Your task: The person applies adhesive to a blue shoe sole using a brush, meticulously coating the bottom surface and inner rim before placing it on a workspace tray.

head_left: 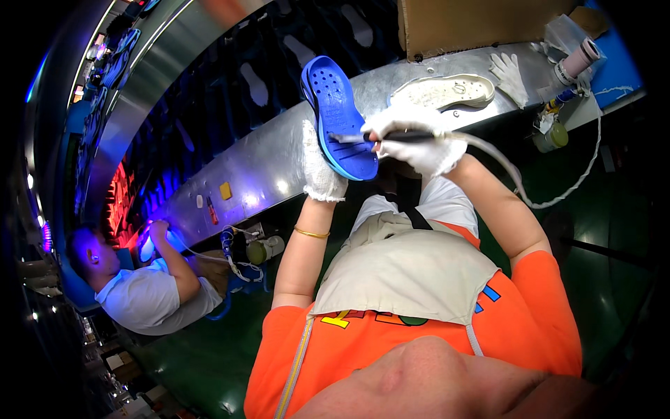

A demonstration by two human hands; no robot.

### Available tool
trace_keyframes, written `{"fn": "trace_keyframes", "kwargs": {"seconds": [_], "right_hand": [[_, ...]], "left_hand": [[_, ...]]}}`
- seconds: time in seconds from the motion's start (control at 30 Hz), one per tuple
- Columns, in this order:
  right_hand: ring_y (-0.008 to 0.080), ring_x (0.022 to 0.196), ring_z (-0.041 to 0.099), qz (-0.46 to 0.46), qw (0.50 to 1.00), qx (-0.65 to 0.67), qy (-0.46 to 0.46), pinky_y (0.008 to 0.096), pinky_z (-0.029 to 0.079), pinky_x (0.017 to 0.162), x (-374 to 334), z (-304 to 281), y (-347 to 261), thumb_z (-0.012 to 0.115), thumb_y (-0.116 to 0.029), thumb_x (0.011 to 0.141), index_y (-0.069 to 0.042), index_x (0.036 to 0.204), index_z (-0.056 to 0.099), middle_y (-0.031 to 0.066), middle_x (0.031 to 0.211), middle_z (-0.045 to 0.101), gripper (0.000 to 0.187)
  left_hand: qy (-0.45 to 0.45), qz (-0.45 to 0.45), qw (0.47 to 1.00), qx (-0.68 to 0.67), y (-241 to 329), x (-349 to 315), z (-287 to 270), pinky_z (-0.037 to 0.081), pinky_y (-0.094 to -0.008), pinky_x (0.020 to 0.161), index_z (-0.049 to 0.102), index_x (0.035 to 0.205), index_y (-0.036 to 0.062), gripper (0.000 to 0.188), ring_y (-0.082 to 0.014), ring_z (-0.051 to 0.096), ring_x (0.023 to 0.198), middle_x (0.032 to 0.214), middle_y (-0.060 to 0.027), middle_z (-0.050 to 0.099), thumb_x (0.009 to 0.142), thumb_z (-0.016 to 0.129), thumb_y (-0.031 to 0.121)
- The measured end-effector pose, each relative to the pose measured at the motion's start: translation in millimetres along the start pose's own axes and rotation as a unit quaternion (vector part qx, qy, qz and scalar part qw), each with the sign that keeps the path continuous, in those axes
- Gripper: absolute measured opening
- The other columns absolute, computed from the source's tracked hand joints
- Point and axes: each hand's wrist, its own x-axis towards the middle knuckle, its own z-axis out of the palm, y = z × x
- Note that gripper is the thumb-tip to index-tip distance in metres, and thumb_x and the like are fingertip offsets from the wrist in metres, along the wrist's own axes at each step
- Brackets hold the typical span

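Note:
My left hand point(319, 167), in a white cotton glove, grips a blue perforated shoe sole point(337, 115) from its left side and holds it up, heel end near me. My right hand point(419, 143), also gloved in white, holds a dark pen-like tool point(398, 137) whose tip touches the sole's lower right edge. A pale hose or cord point(520, 188) runs from the tool down and to the right.
A steel bench rim point(265, 157) runs diagonally ahead, with a white sole point(447, 91), a spare glove point(509, 73) and small bottles point(555, 133) on it. A dark conveyor point(230, 77) carries soles behind. Another person in a white shirt point(150, 297) works at the left.

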Motion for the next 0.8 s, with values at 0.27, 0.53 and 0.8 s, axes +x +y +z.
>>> {"fn": "trace_keyframes", "kwargs": {"seconds": [0.27,0.53,0.8], "right_hand": [[0.0245,0.082,0.061,-0.222,0.952,-0.202,-0.050,0.0315,0.048,0.072,44,-27,-14,0.062,-0.004,0.071,-0.009,0.079,0.059,0.0063,0.084,0.063,0.010],[0.0188,0.073,0.063,-0.097,0.982,-0.152,0.051,0.0255,0.051,0.066,19,-46,-42,0.071,0.005,0.066,-0.005,0.080,0.066,0.0078,0.082,0.065,0.018],[0.0171,0.076,0.063,-0.052,0.991,-0.083,0.096,0.0258,0.051,0.067,29,-36,-37,0.072,0.006,0.067,-0.004,0.079,0.065,0.0080,0.083,0.065,0.017]], "left_hand": [[0.207,0.081,0.952,0.210,20,7,36,0.052,-0.0422,0.083,0.046,0.125,0.0016,0.064,-0.0317,0.063,0.093,0.113,-0.0176,0.058,0.091,0.039,0.055],[0.028,0.115,0.932,0.342,102,38,99,0.053,-0.0420,0.083,0.041,0.128,-0.0010,0.079,-0.0312,0.062,0.093,0.113,-0.0197,0.056,0.088,0.028,0.066],[0.151,0.176,0.784,0.576,331,200,98,0.030,-0.0417,0.107,0.031,0.137,-0.0043,0.069,-0.0366,0.035,0.128,0.137,-0.0225,0.040,0.093,0.037,0.048]]}}
